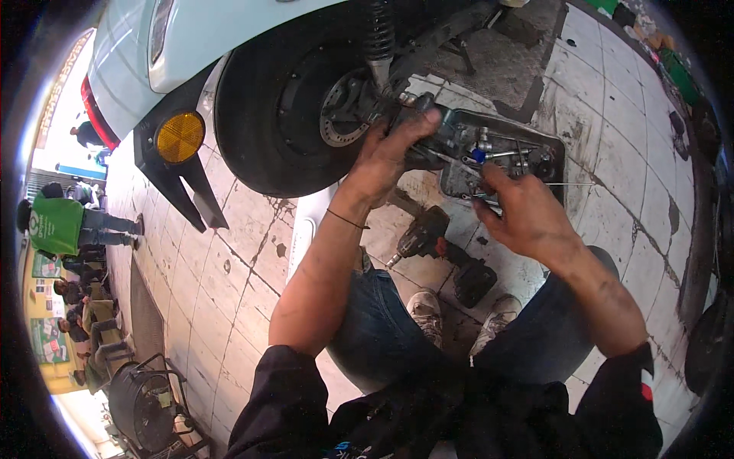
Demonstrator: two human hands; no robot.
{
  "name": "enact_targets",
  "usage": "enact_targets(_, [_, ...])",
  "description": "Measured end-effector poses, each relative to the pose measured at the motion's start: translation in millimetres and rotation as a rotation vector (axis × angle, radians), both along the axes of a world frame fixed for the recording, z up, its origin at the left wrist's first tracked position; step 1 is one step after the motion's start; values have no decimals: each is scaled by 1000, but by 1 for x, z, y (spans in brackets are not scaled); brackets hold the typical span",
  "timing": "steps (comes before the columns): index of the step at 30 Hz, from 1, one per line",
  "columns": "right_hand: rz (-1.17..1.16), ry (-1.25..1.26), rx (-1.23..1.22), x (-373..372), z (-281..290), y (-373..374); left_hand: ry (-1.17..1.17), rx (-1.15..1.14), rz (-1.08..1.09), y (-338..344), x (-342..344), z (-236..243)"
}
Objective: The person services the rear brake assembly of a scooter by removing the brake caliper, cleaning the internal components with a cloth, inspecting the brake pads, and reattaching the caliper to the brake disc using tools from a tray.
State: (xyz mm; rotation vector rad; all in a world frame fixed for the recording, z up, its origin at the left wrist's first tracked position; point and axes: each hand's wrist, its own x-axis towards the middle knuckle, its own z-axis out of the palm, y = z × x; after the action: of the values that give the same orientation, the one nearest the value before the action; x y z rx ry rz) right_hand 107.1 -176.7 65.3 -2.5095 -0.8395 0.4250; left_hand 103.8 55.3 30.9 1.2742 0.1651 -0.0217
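My left hand [382, 164] is closed at the hub side of a black scooter wheel [252, 115], beside the brake disc [340, 131]. Its thumb lies along a dark metal part; what the fingers grip is hidden. My right hand [527, 214] reaches over the near side of a grey metal tray [564, 157]. Thumb and forefinger curl together among the tools there, and anything between them is too small to name. Inside the tray lie metal sockets and bars [505, 154] and a small blue piece [479, 155]. A thin rod [572, 183] sticks out past the tray's right side.
A cordless impact driver [424, 233] with a black battery lies on the tiled floor [222, 268] between my feet. Above the wheel are a shock absorber [379, 46] and pale body panel [206, 30]. An orange reflector [180, 138] hangs left. People and a fan [145, 405] stand farther left.
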Motion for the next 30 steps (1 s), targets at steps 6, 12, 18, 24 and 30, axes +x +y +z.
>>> enact_targets(6, [102, -136, -215, 25, -2, -5, -59, 151, -87, 9, 4, -11])
enact_targets(12, [59, -31, -108, 7, 4, 3, -52, -142, -44, 2, 1, -6])
enact_targets(18, [-110, 180, 148, -6, 1, 12, -99, -163, 15, -1, 1, -11])
enact_targets(24, [-90, 410, 284, 1, -19, 23, -49, -254, 23, 0, 2, -15])
enact_targets(30, [35, 465, 319, 17, -32, 15, -57, -289, 29, 1, -4, -8])
